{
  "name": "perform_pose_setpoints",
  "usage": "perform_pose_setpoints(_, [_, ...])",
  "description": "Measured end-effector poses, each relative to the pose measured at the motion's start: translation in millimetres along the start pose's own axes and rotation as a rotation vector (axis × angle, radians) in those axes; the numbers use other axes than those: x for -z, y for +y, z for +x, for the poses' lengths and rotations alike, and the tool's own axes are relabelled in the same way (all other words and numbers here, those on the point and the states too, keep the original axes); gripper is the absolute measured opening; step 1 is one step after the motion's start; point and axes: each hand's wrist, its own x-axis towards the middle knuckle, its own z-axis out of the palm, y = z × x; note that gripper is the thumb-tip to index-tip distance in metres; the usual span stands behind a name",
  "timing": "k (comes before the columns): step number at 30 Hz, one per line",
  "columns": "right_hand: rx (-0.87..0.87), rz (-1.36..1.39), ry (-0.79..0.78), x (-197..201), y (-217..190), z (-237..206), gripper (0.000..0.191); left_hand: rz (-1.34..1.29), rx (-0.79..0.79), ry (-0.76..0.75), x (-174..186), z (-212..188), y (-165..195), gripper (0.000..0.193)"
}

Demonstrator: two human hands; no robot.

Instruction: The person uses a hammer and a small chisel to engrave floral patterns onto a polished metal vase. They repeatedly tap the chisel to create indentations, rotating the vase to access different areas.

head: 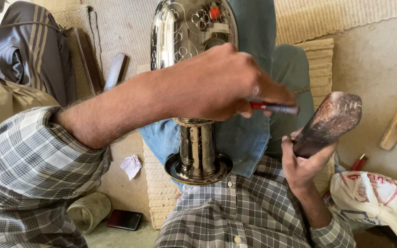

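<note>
- While the left hand [217, 82] is reaching across the middle of the frame, its fingers [279, 94] are pinching a thin red-and-steel engraving tool [274, 108], tip pointing toward the right.
- The right hand [302, 167], at lower right, is wrapping its fingers [286, 154] closed around the handle end of a dark wooden mallet [329, 121], whose worn, rounded head is hovering just beside the tool's end.
- The polished metal vase [191, 32] is lying along the centre of the frame, from the top edge down to its flared foot [197, 167] near the checked shirt [244, 216], resting on blue-grey cloth [249, 133] over the person's lap.
- Its surface is mirror-bright and curved, with looping floral lines already cut into the upper body; the neck is ribbed.
- Risks, as I judge them: the tip may be skidding on that slick curved metal if the mallet lands off-line, scratching the pattern; the round vase could be rolling on the soft cloth, since neither hand is visibly gripping it; a glancing blow might be catching the left fingers.
- A white plastic bag [373, 197] is sitting at lower right, a dark phone [124, 219] and crumpled paper [131, 165] at lower left, on the dusty floor [382, 69] with woven mats [318, 18].
</note>
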Motion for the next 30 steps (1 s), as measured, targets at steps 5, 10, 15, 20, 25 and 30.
perform_pose_setpoints(5, [-0.029, 0.035, 0.039, 2.0, -4.8, -4.9, 0.096, -0.113, -0.020, -0.166, 3.9, 6.2, -0.8, 0.051])
perform_pose_setpoints(10, [0.077, 0.265, 0.170, 7.1, -9.5, -8.3, 0.108, -0.143, -0.016, -0.232, 9.4, 11.2, -2.4, 0.049])
perform_pose_setpoints(15, [0.075, -0.142, 0.008, 4.2, -7.0, -0.1, 0.111, -0.143, -0.027, -0.229, 5.7, 7.5, -2.1, 0.048])
perform_pose_setpoints(20, [0.273, -0.082, -0.101, 6.9, -12.0, 9.5, 0.115, -0.078, 0.013, -0.089, -4.7, -5.6, 0.7, 0.044])
perform_pose_setpoints(25, [0.026, -0.012, -0.039, 22.2, -30.8, 12.6, 0.107, 0.089, 0.020, 0.064, -9.6, -18.0, 2.2, 0.047])
perform_pose_setpoints(30, [0.164, -0.044, -0.079, 20.1, -51.2, 33.3, 0.093, 0.114, 0.040, 0.120, -7.5, -20.6, 6.9, 0.058])
